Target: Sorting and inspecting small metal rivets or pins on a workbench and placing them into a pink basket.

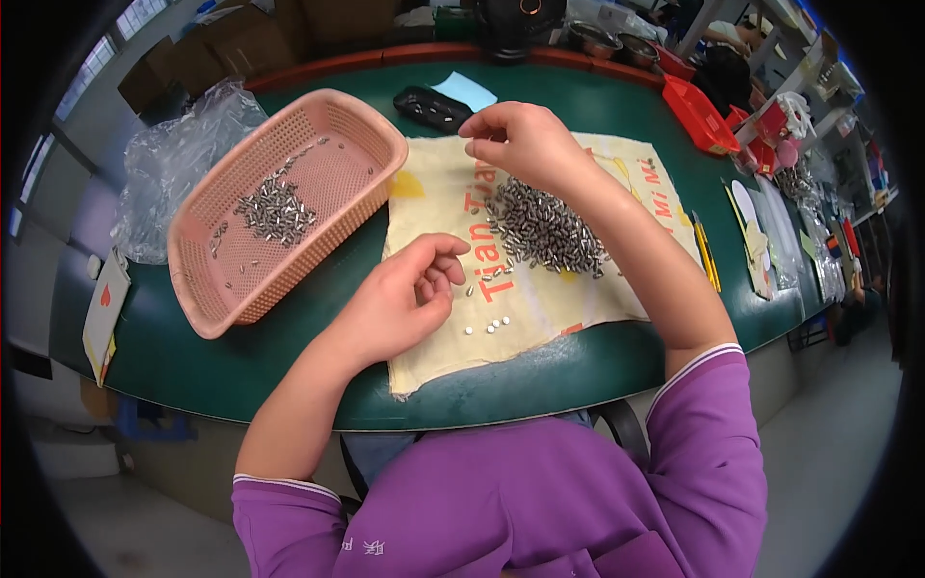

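A heap of small silvery metal pins (544, 229) lies on a cream printed cloth (424, 361). My left hand (405, 294) hovers over the cloth's left side, fingers curled loosely inward; whatever they may hold is hidden. Just below it are several small pieces with white round ends (493, 327) and a few stray pins. My right hand (532, 144) is raised beyond the heap, thumb and forefinger apart, with nothing visible between them. Close to its fingertips sits a black, dish-like object (432, 108) with a pale blue sheet (465, 91) beside it.
A pink perforated basket (323, 246) with more pins stands left, before a clear plastic bag (183, 159). Yellow pens (706, 252) lie right of the cloth. A red tray (700, 114) is at the far right of the green table (318, 390). Another person (732, 48) appears in the background.
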### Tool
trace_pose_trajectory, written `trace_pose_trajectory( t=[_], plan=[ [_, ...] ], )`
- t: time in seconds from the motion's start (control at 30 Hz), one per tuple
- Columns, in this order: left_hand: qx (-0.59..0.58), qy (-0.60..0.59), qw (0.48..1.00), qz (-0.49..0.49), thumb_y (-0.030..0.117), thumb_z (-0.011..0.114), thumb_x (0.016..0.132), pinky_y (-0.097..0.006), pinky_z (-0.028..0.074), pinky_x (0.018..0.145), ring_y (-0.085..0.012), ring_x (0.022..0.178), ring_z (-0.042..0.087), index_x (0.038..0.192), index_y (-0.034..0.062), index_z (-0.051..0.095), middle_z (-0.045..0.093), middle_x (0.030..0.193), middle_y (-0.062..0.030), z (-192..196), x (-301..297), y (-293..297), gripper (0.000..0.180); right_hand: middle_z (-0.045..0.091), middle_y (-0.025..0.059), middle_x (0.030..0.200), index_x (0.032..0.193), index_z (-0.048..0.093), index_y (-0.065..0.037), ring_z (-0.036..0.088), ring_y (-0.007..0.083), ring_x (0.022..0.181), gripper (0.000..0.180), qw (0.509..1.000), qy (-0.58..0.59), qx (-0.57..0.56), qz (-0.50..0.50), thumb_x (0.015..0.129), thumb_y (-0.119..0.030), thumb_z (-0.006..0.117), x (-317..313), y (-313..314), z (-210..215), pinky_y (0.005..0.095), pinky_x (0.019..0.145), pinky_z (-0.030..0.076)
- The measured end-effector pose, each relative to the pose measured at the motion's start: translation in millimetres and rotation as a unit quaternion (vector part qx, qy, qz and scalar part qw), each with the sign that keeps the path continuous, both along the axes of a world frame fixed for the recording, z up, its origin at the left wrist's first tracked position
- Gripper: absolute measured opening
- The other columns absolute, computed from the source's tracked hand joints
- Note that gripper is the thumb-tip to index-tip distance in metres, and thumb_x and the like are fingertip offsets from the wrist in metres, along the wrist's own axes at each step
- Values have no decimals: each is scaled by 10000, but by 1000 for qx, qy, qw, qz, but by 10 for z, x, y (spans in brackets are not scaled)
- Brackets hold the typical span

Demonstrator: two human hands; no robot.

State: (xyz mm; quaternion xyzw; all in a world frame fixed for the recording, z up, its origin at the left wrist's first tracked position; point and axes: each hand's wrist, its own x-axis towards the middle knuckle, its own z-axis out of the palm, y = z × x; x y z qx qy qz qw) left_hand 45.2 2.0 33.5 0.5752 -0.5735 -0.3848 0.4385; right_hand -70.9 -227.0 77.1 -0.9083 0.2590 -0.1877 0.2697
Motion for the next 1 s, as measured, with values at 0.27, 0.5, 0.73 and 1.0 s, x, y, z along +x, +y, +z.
trace_pose_trajectory(
  t=[0.27,0.5,0.73,1.0],
  plan=[
    [70,-65,991,-99,-37,749,823,-274,517,881,-124,944,592,1394,26,530,617,1054,-35,72,-106,69,615,673,118,1043,1113,729,-35,693,289,964,329,976,85,92,178,795,-85,799,-1011,956,-153,379,826,572],
    [35,-143,986,-79,-7,747,842,-327,544,852,-187,922,633,1399,37,520,634,1020,-77,-74,-236,64,603,662,124,994,1007,703,-54,673,339,937,224,980,21,59,188,800,-99,776,-1056,1080,-466,436,808,554],
    [33,-95,995,-13,14,814,795,-363,559,825,-227,874,651,1394,44,504,651,945,-77,-182,-362,55,674,657,118,900,937,677,-59,673,346,882,151,982,-38,22,182,817,-118,747,-1065,1068,-538,459,775,550],
    [5,-134,991,-15,12,822,818,-270,510,822,-110,870,617,1441,56,496,659,940,-11,-262,-354,47,705,659,120,897,944,675,-60,676,343,869,157,983,-27,32,177,815,-112,749,-1057,1056,-550,456,764,552]
  ],
)
